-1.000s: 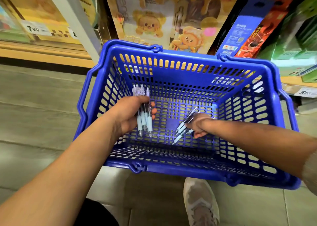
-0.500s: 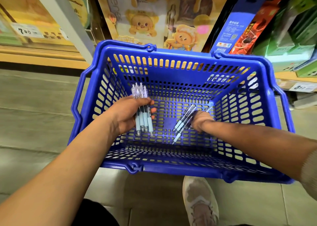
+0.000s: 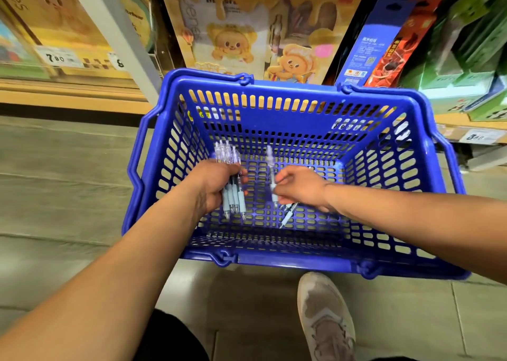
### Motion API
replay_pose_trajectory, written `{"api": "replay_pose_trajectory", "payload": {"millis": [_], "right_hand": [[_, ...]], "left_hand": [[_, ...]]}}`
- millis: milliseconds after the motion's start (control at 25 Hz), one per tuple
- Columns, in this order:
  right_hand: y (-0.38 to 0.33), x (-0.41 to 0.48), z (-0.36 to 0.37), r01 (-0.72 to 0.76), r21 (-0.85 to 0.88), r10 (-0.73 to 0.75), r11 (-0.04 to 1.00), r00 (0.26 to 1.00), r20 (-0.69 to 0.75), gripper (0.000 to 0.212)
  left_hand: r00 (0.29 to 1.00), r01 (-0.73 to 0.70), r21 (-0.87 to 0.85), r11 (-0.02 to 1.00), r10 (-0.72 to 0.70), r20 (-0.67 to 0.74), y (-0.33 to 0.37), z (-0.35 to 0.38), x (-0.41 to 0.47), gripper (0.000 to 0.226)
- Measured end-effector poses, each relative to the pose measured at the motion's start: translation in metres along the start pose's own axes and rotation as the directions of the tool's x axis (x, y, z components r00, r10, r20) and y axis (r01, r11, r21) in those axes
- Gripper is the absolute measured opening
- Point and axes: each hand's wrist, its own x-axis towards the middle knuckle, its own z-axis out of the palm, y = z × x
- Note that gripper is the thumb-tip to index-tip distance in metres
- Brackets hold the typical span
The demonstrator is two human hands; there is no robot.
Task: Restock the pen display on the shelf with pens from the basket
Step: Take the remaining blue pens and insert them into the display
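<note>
Pens: clear barrels, pale blue-grey grips, fine metal tips. Left hand (image 3: 216, 188) has its fingers curled round a bundle of pens (image 3: 233, 197), tips down, inside the blue basket (image 3: 290, 87) towards its left wall. Right hand (image 3: 301, 186) pinches a single pen (image 3: 271, 163) upright between thumb and fingertips, near the bundle but apart from it. Loose pens (image 3: 288, 215) lie on the basket floor, partly hidden under the right hand; count unclear. The single pen is blurred. Bundle count is also uncertain, since the fingers cover the barrels.

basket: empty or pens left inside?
Not empty. A few loose pens lie on the basket floor under the right hand, which pinches one pen; the left hand grips a bundle.
</note>
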Motion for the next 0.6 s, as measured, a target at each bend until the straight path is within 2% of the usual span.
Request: {"api": "replay_pose_trajectory", "payload": {"millis": [40, 120, 280, 480, 560, 600], "right_hand": [[-0.010, -0.005, 0.012, 0.074, 0.067, -0.079, 0.995, 0.995, 0.068, 0.023], [-0.027, -0.013, 0.032, 0.161, 0.104, -0.172, 0.981, 0.980, 0.102, 0.025], [-0.044, -0.022, 0.044, 0.233, 0.059, -0.235, 0.971, 0.971, 0.035, 0.022], [-0.053, -0.026, 0.048, 0.336, 0.018, -0.335, 0.942, 0.932, 0.141, 0.016], [-0.053, -0.017, 0.039, 0.291, 0.031, -0.291, 0.956, 0.939, 0.180, 0.008], [-0.049, -0.009, 0.030, 0.249, -0.064, -0.236, 0.966, 0.959, 0.156, 0.008]], "left_hand": [[1.000, -0.004, 0.000, 1.000, 0.004, -0.005, 0.000, 0.000, -0.001, 0.016], [1.000, -0.018, -0.013, 1.000, 0.018, -0.019, 0.000, -0.001, -0.002, 0.022], [0.999, -0.043, -0.070, 0.997, 0.041, -0.032, 0.001, -0.003, -0.010, 0.018], [0.999, -0.036, -0.094, 0.995, 0.036, 0.002, 0.002, -0.011, -0.015, 0.018], [0.998, -0.049, -0.067, 0.997, 0.045, -0.050, 0.005, -0.013, -0.011, 0.017], [0.996, -0.052, -0.053, 0.997, 0.048, -0.076, 0.005, -0.014, -0.010, 0.016]]}}
